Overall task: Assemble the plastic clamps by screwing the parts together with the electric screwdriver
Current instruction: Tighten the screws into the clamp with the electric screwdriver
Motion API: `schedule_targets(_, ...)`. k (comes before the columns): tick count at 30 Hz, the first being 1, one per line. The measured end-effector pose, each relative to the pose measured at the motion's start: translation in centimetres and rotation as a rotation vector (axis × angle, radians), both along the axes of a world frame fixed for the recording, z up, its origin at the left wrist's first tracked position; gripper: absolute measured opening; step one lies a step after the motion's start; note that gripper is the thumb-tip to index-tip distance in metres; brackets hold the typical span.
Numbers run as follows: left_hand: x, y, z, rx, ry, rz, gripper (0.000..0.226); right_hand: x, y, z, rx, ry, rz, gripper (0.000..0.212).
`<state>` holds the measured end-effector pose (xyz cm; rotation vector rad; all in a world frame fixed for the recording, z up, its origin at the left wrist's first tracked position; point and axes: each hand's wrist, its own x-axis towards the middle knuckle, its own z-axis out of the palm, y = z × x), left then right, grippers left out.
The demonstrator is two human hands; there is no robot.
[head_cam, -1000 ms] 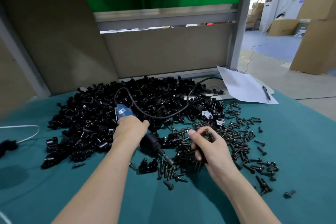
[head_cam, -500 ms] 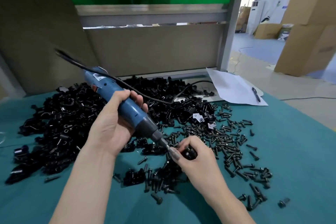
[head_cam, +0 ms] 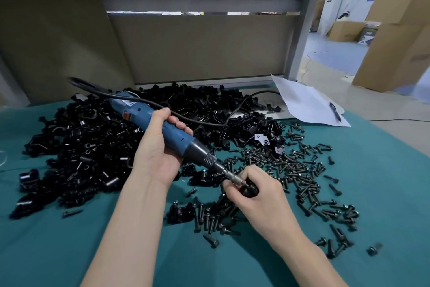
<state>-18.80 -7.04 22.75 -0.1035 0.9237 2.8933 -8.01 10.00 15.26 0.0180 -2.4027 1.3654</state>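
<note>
Left hand (head_cam: 160, 155) is wrapped round the blue electric screwdriver (head_cam: 173, 134), which tilts with its bit pointing toward 4 o'clock – the tip sits right on the little black clamp (head_cam: 250, 190) that the right hand (head_cam: 260, 198) pinches just above the teal table cover (head_cam: 58, 251). Big pile of clamp parts (head_cam: 97, 147) at 10 o'clock from the hands, loose screws (head_cam: 300, 171) scattered out at 3 o'clock, a sheet of paper (head_cam: 302, 102) with a pen (head_cam: 335, 112) up at 1 o'clock

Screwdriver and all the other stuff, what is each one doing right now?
electric screwdriver: tilted, off the table
left hand: grips the electric screwdriver
right hand: pinches the black clamp
black clamp: held against the bit
clamp parts: heaped
screws: scattered loose
pen: lying on the paper
</note>
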Motion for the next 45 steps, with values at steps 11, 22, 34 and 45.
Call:
schedule_targets(11,-0.2,0.4,-0.7,-0.019,-0.098,-0.01,0.019,0.1,0.4,-0.3,0.141,0.036,-0.037,0.039)
schedule_targets(22,-0.4,0.7,-1.5,-0.028,-0.128,-0.013,0.019,0.2,0.5,-0.2,0.291,0.005,-0.076,0.035)
schedule_targets(34,-0.3,1.2,-1.4,0.02,-0.09,0.009,0.021,0.1,0.6,-0.3,0.202,-0.036,-0.089,0.028)
schedule_targets(45,-0.2,1.3,-1.4,0.037,-0.098,0.012,0.021,0.2,0.3,-0.3,0.168,0.01,-0.074,0.033)
